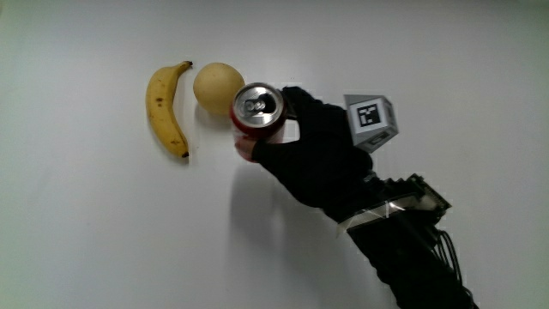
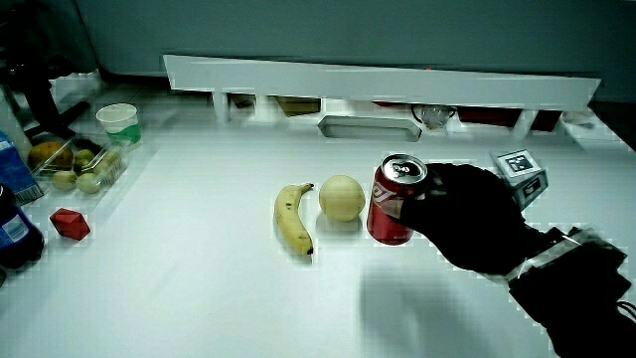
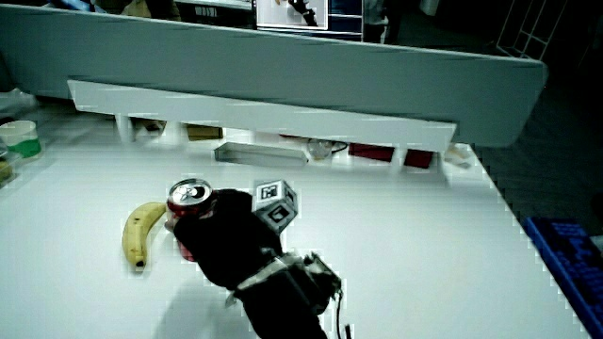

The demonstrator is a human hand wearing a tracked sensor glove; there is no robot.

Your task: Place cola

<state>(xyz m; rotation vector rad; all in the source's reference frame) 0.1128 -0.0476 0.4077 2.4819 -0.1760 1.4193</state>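
Item 1, cola can (image 1: pixel 257 110): red body, silver top with closed pull tab, upright on the white desk (image 1: pixel 86 240). It stands in the desk's middle area, well away from every edge. In a side view (image 2: pixel 396 202) its base appears to meet the desk surface; contact cannot be confirmed for certain.

Item 2, hands (image 1: pixel 317 154): one black-gloved hand, fingers wrapped around the side of the can, thumb showing on the part of the can nearer the person. A patterned cube (image 1: pixel 371 122) sits on the back of the glove. The forearm (image 1: pixel 412 249) runs from the hand toward the person's edge of the desk.

Item 3, round pale yellow fruit (image 1: pixel 218 85): just beside the can, touching it or nearly so, between the can and the banana. Partly hidden in a side view where only the banana (image 3: pixel 141 232) and can (image 3: pixel 189 215) show clearly.

Item 4, banana (image 1: pixel 166 108): yellow with brown flecks, lying flat, just beside the round fruit and apart from the can.

Item 5, small red block (image 2: pixel 69 223): near a side edge of the desk, well apart from the fruit row.

Item 6, clear container of small fruit (image 2: pixel 78 165): near the same edge, farther from the person than the red block.

Item 7, white cup with green band (image 2: pixel 118 122): just past the container, toward the low partition (image 2: pixel 378 85).

Item 8, shallow grey tray (image 2: pixel 369 127): at the partition edge of the desk.
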